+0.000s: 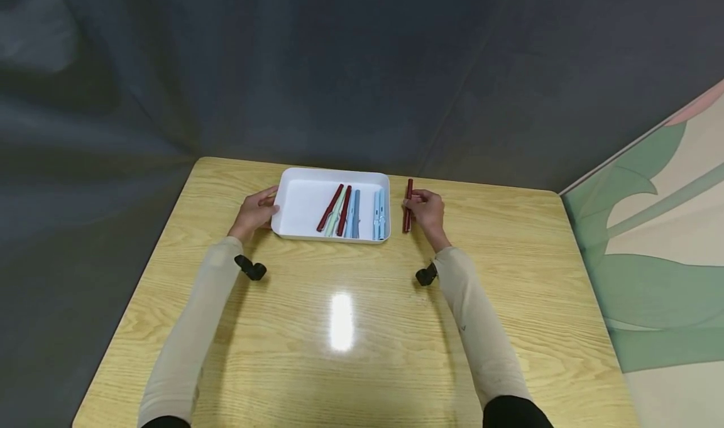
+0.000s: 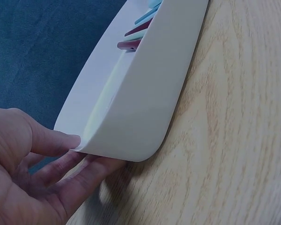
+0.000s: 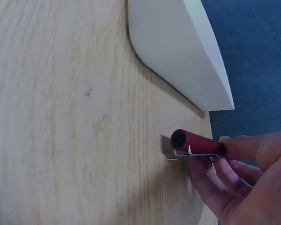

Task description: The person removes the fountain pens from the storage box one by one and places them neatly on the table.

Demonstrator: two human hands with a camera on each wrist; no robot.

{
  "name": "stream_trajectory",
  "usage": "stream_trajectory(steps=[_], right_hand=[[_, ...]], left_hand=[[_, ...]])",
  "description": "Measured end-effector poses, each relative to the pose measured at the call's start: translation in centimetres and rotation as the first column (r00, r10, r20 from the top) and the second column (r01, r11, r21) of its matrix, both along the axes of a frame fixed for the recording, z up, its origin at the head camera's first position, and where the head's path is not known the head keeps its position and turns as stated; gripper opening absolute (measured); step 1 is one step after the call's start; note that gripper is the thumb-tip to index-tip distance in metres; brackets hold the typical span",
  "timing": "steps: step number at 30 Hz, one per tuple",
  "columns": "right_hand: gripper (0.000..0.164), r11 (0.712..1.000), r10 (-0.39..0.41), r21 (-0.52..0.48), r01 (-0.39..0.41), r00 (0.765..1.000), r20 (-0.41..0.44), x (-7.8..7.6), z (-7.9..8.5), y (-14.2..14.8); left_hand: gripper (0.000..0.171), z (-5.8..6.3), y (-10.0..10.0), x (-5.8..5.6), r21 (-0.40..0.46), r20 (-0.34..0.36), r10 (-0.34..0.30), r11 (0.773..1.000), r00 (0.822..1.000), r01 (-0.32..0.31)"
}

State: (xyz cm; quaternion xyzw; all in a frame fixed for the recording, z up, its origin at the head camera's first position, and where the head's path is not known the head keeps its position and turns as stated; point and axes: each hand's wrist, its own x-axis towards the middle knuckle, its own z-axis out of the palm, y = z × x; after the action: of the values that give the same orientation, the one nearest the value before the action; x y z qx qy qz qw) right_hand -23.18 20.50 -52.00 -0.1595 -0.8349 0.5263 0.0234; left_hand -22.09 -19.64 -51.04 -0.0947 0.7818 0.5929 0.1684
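Observation:
A white tray (image 1: 300, 211) lies near the table's far edge. My left hand (image 1: 254, 214) grips its left end; in the left wrist view the thumb rests over the rim and the fingers (image 2: 86, 180) are outside and beneath the corner. Several pens lie in the tray: dark red pens (image 1: 344, 211), a pale green one (image 1: 335, 213), and blue ones (image 1: 376, 215) towards the right end. Just right of the tray, my right hand (image 1: 428, 214) pinches a dark red pen (image 3: 199, 142) with a wire clip. That pen is held close to the tabletop, apart from the tray.
The wooden table (image 1: 384, 352) extends towards me, with a bright light reflection on it. Behind its far edge hangs a dark curtain (image 1: 351, 70). A wall with green and pink shapes (image 1: 667, 290) stands at the right.

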Motion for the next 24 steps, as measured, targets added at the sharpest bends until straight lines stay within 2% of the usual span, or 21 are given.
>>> stream_trajectory(steps=[12, 16, 20, 24], right_hand=[[0.031, 0.998, 0.021, 0.052, -0.023, 0.999, 0.04, -0.05, 0.02, -0.02], [0.032, 0.992, 0.03, 0.12, -0.036, 0.998, 0.049, -0.06, -0.21, -0.12], [0.03, 0.97, 0.047, 0.235, -0.054, 0.998, 0.037, -0.17, -0.15, -0.34], [0.028, 0.934, 0.076, 0.349, -0.082, 0.997, 0.031, -0.44, -0.08, -0.5]], left_hand=[[0.062, 0.12, 0.11, -0.14, 0.003, 0.002, -0.009, 1.0, 1.0, 0.009], [0.062, 0.08, -0.05, 0.06, -0.007, 0.009, -0.001, 1.0, 1.0, 0.001], [0.062, -0.08, -0.24, 0.1, -0.001, -0.004, -0.001, 1.0, 1.0, 0.001], [0.061, -0.2, -0.3, 0.08, 0.018, -0.012, -0.009, 1.0, 1.0, 0.009]])
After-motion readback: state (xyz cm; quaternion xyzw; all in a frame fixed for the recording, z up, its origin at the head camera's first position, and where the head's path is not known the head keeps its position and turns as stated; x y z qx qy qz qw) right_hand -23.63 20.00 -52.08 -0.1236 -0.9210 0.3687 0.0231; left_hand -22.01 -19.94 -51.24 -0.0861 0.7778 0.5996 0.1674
